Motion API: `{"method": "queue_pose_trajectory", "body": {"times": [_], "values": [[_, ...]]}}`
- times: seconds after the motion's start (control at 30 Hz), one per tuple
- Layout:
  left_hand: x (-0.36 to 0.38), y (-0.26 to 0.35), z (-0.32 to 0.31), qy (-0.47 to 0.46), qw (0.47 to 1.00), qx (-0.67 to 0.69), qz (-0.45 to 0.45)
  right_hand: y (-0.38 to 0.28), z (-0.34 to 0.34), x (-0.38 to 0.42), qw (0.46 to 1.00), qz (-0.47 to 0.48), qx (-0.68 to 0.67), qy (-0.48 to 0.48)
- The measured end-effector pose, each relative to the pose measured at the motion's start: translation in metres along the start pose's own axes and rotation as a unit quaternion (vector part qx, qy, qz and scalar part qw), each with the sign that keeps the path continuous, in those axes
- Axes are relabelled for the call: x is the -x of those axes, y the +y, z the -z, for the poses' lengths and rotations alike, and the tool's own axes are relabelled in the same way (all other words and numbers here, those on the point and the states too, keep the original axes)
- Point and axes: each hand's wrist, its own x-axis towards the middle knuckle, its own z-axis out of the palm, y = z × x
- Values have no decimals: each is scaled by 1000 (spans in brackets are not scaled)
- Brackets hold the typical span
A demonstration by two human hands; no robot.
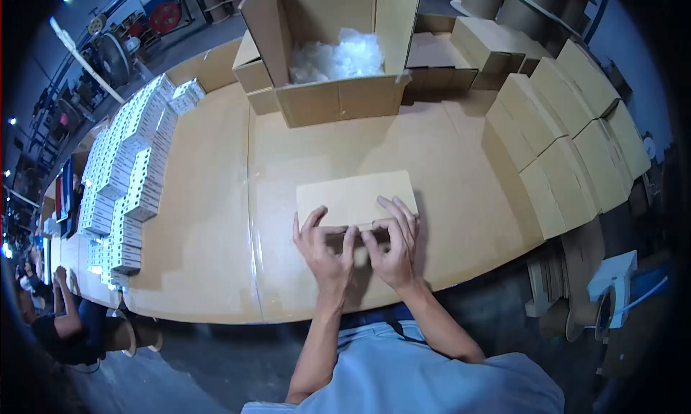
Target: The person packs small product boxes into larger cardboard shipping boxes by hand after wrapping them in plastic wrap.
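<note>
A flat-topped brown cardboard box [356, 194] lies on the cardboard-covered table in front of me. My left hand [324, 248] touches its near left part, fingertips on the top and near edge, thumb along the front side. On the near right part rests my right hand [392, 241], its fingers bent over the top and its thumb at the front edge. Both hands hold the box between fingers and thumbs, and the thumbs are close together at the middle of the near side. The palms hide part of the box's front.
A large open carton [342, 101] with clear plastic packing stands at the back. Stacked white small boxes [119, 169] line the left side. Closed brown boxes [561, 144] are stacked at right. A person [68, 320] is at the far left.
</note>
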Motion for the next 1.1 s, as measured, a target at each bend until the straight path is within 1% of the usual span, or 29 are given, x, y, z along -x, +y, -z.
{"method": "queue_pose_trajectory", "body": {"times": [0.07, 0.13, 0.17, 0.2, 0.23, 0.3, 0.33, 0.4, 0.53, 0.63, 0.67, 0.77, 0.8, 0.83, 0.9, 0.93, 0.97, 1.0, 1.03, 1.07, 1.1], "values": [[-11, -5, 17, -8, 998, 65, 25, 4, 22, -17, 997, 46, 23, -59], [-38, 6, 41, -88, 990, -63, -92, 9, 44, -35, 987, 65, 35, -144], [-55, 13, 48, -128, 972, -124, -154, 8, 45, -52, 979, 93, 42, -177], [-66, 16, 48, -163, 956, -160, -186, 8, 48, -68, 970, 118, 53, -208], [-70, 10, 46, -189, 945, -166, -210, 12, 54, -80, 959, 140, 69, -235], [-85, -7, 32, -239, 917, -165, -273, 34, 33, -91, 945, 172, 59, -270], [-85, -10, 29, -234, 923, -145, -269, 36, 31, -95, 944, 167, 46, -279], [-84, -9, 24, -232, 917, -160, -282, 41, 31, -95, 944, 149, 31, -294], [-85, -8, 24, -257, 908, -193, -269, 46, 27, -95, 939, 160, 58, -298], [-87, -12, 23, -266, 902, -188, -284, 43, 28, -93, 943, 146, 52, -293], [-89, -12, 22, -268, 902, -179, -288, 39, 33, -91, 944, 108, 47, -309], [-97, -21, 21, -337, 903, -44, -263, 42, 34, -68, 964, 65, 16, -258], [-92, -26, 22, -367, 912, 91, -159, 34, 48, -59, 965, 39, 39, -258], [-90, -18, 29, -385, 904, 114, -148, 35, 59, -47, 971, 30, 17, -236], [-80, -45, 19, -328, 910, 188, -171, 45, 81, -23, 982, 16, -31, -187], [-69, -52, 17, -350, 909, 189, -129, 52, 93, -9, 983, 5, -21, -184], [-54, -51, 12, -381, 883, 275, -1, 56, 102, 4, 986, -20, -45, -162], [-41, -52, 6, -406, 834, 352, 127, 59, 109, 17, 987, -44, -68, -138], [-30, -71, -3, -415, 853, 298, 109, 62, 115, 28, 987, -68, -93, -114], [-28, -83, -10, -431, 871, 236, 19, 61, 122, 35, 991, -76, -80, -78], [-27, -73, -21, -442, 861, 248, 36, 65, 127, 44, 988, -112, -92, -59]]}}
